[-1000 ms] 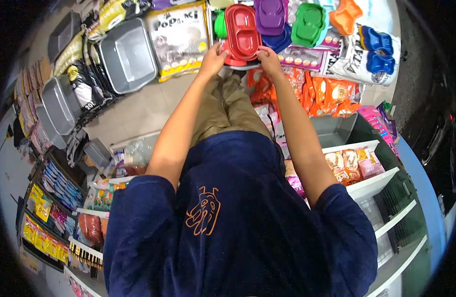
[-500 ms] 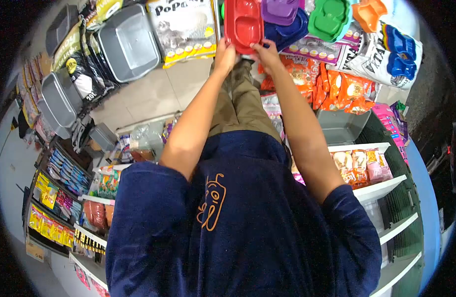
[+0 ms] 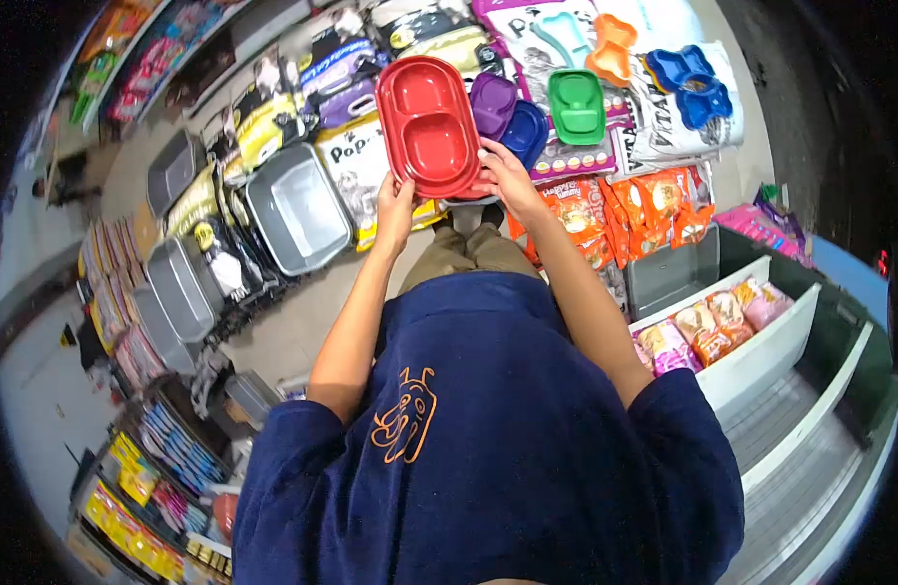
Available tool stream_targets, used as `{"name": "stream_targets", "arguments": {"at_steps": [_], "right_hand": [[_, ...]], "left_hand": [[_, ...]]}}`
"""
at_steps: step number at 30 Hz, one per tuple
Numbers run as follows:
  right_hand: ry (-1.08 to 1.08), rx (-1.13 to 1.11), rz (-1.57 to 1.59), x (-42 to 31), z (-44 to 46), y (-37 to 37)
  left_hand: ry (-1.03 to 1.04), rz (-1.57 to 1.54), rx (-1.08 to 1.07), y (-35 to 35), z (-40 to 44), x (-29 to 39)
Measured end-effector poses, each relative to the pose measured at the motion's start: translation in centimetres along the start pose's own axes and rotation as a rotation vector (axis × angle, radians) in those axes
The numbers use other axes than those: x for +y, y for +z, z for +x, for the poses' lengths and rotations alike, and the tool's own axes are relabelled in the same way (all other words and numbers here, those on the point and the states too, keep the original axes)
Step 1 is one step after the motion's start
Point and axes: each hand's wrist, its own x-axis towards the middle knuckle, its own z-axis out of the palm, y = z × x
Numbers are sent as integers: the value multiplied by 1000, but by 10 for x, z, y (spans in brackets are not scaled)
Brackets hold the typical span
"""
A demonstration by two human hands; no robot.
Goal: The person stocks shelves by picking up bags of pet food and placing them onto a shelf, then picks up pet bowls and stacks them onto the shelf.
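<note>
A red double-bowl dish is held up at the upper middle, its two hollows facing me. My left hand grips its lower left edge. At its lower right edge is my right hand, fingers closed on the rim. Just right of the dish lie a purple dish and a dark blue dish, partly overlapping. Farther right is a green dish. Behind the red dish, a white and yellow bag is partly hidden.
Grey trays lie at the left among litter bags. Orange packets are at the right, above a shelf unit with snack packets. Orange and blue bone-shaped dishes rest on bags at the upper right.
The red dish has come up closer, looks larger and shows fully, with both hands still on it. The view has shifted, bringing in more bags and shelves at the top left.
</note>
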Motion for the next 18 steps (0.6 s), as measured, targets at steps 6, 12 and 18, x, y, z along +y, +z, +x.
{"name": "stream_targets", "arguments": {"at_steps": [6,12,18], "right_hand": [[-280,355,104,-28,-71,-24],[-371,699,181,-23,-202,-78],[-599,985,393,30,-298,-122]], "left_hand": [[20,90,-368,75,10,36],[-37,203,-900,201,-17,50],[-105,358,-1285,318,-77,25]]}}
